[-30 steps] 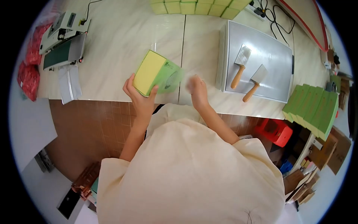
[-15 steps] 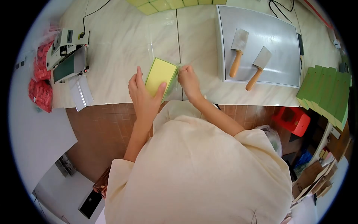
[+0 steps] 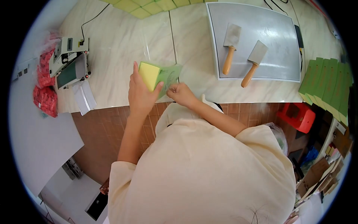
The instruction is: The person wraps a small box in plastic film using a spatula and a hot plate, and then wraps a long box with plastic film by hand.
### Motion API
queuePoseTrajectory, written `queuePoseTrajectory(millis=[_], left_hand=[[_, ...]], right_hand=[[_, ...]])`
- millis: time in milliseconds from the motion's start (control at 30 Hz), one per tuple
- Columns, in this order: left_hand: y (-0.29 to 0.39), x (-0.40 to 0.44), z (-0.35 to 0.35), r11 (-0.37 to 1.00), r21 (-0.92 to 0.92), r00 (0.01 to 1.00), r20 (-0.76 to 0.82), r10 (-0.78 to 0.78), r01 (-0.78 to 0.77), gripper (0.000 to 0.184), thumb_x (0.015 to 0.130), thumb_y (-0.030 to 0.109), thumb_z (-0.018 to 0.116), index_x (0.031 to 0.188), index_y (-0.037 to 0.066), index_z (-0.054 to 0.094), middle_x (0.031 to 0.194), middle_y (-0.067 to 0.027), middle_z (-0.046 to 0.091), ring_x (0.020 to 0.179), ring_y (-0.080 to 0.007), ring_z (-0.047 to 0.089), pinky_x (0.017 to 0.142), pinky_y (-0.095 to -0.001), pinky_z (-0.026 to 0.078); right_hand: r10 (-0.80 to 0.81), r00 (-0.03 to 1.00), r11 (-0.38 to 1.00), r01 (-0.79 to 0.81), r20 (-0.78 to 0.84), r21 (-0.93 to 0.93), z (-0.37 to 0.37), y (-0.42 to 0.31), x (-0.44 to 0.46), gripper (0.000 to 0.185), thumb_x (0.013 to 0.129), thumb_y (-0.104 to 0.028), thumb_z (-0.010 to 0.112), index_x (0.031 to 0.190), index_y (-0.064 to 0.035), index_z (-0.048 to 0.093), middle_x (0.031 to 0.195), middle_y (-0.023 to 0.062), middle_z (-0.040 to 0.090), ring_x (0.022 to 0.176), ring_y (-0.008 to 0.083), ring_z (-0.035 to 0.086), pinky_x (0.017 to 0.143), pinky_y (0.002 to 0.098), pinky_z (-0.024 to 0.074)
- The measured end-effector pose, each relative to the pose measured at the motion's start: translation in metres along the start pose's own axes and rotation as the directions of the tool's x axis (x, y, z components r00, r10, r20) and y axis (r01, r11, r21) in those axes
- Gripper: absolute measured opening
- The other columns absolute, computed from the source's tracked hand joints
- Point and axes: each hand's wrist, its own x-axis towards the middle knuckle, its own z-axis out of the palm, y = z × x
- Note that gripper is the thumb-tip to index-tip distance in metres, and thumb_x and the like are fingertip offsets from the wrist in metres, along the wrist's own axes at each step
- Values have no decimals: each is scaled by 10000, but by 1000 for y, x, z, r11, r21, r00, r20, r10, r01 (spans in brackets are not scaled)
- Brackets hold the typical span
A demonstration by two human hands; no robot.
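Work at a pale, marbled bench point(image 3: 112, 41), viewed from the worker's head. A dark seam point(image 3: 172, 37) divides the surface from front to back. A yellow-and-green box point(image 3: 150, 76) lies over the bench near its front edge, left of the seam; whether it rests on the surface cannot be told. The left hand point(image 3: 141, 96) grips it, thumb on the near side and fingers around the left. The right hand point(image 3: 182, 95) is beside the box's lower right corner, its fingers curled; whether they pinch anything is unclear.

To the right, two wooden-handled scrapers point(image 3: 255, 58) lie on a metal-topped unit point(image 3: 281, 44). Pale green boxes point(image 3: 149, 8) line the far side, and a row of green boxes point(image 3: 324, 80) stands at the right end. At the left is a machine with a green panel point(image 3: 67, 75), its cable point(image 3: 95, 23) running back across the surface. Beside it are bagged red packets point(image 3: 45, 100), while a clear sleeve point(image 3: 85, 98) overhangs the front edge. Below, a red stool point(image 3: 298, 117) stands on a brown tiled floor point(image 3: 91, 138); cardboard point(image 3: 315, 175) is stacked at lower right.
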Motion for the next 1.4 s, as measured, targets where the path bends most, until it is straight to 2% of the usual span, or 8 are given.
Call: queuePoseTrajectory(millis=[100,333,533,600,767,967,1133,1400], left_hand=[[-15,6,-8,985,-35,985,13,-170,171,960,824,378,754,1523,17,205,1380,-242,455,1269,-377,472,1044,-437,401],[-97,-20,-137,799,-485,890,-86,-447,354,763,950,445,606,1505,18,303,1415,-130,478,1305,-234,457,1090,-336,335],[-136,-77,-205,515,-798,762,-113,-637,312,622,976,450,565,1406,18,441,1329,-86,552,1253,-188,498,1041,-343,397],[-132,-77,-192,326,-911,672,-77,-736,253,570,978,415,576,1383,29,467,1322,-90,570,1195,-193,554,1048,-354,404],[-131,-59,-147,225,-955,710,-22,-704,194,623,966,465,574,1399,35,448,1338,-82,557,1229,-189,523,1001,-350,426],[-140,-55,-105,130,-969,747,75,-660,212,599,969,480,551,1399,76,449,1315,-57,553,1213,-182,531,958,-372,461],[-141,-61,-98,25,-971,764,172,-622,239,580,979,480,520,1398,86,446,1337,-65,549,1228,-192,531,942,-381,473],[-157,-67,-105,-157,-975,729,223,-648,158,483,1002,404,501,1356,75,494,1309,-63,590,1133,-196,614,841,-326,557]], right_hand=[[41,991,965,-73,-131,-251,6,25,-3,251,797,-261,620,751,-15,644,759,186,654,692,352,622,633,443,496],[140,912,940,-245,-386,-236,-26,106,19,308,809,-312,604,802,-10,662,821,214,664,749,390,621,702,462,497],[263,940,950,-214,-219,226,-23,13,53,207,854,-162,577,695,-31,550,749,93,652,637,145,495,591,302,415],[-5,984,935,69,-181,347,-1,-13,63,121,868,-118,563,776,-43,540,723,35,604,655,88,471,576,257,388],[-27,989,893,-42,148,448,70,-85,48,285,889,-161,636,1090,-49,468,698,2,552,651,82,479,578,249,403],[-224,974,972,224,3,-68,115,-140,29,322,927,-279,670,1109,-68,511,575,13,491,528,135,498,498,303,384],[-592,783,786,510,-188,-351,134,-103,55,161,941,-188,632,971,-46,562,578,82,560,474,237,545,480,337,413],[-267,839,946,322,-474,37,88,-51,91,108,930,-117,581,858,-48,539,619,91,581,528,230,566,518,341,441]])
